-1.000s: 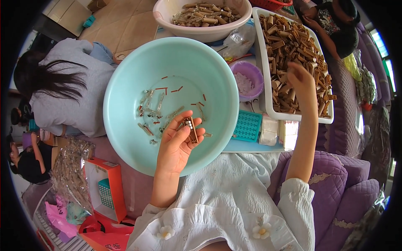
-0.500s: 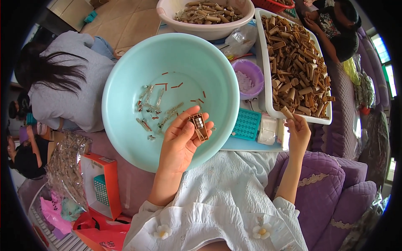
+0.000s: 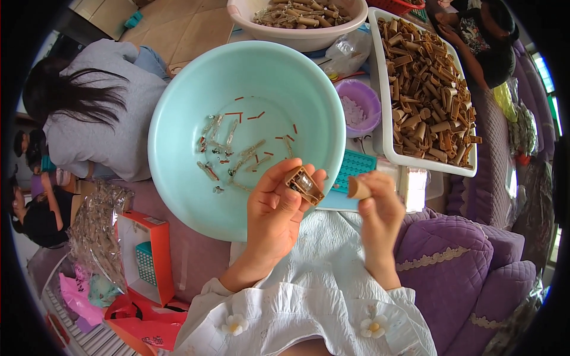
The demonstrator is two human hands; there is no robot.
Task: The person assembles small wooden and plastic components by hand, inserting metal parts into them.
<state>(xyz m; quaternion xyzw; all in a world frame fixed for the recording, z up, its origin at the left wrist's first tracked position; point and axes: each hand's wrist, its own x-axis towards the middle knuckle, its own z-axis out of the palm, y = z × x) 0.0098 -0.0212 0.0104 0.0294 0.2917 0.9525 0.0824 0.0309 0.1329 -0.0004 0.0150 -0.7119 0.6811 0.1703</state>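
My left hand (image 3: 276,207) is closed on a small brown plastic casing (image 3: 304,185), its hollow side turned up with shiny metallic parts inside. Just to the right, my right hand (image 3: 380,213) grips a tan curved plastic piece (image 3: 359,187), its fingers slightly blurred. The two pieces are apart. Both hands are over the near right rim of a large pale turquoise basin (image 3: 172,172). In the basin lie several clear plastic pieces (image 3: 246,155) with small metal parts, and thin reddish-brown strips (image 3: 256,115).
A white tray (image 3: 386,89) heaped with brown plastic shells (image 3: 427,95) stands at the right. Beside it are a purple bowl (image 3: 375,115) of white bits and a teal perforated tray (image 3: 354,169). A pink basin (image 3: 237,18) is at the back. Other people (image 3: 104,107) sit left and far right.
My right hand has come from the white tray's near edge toward my left hand, bringing the tan piece. My left hand has shifted slightly right, and the casing in it is tilted differently.
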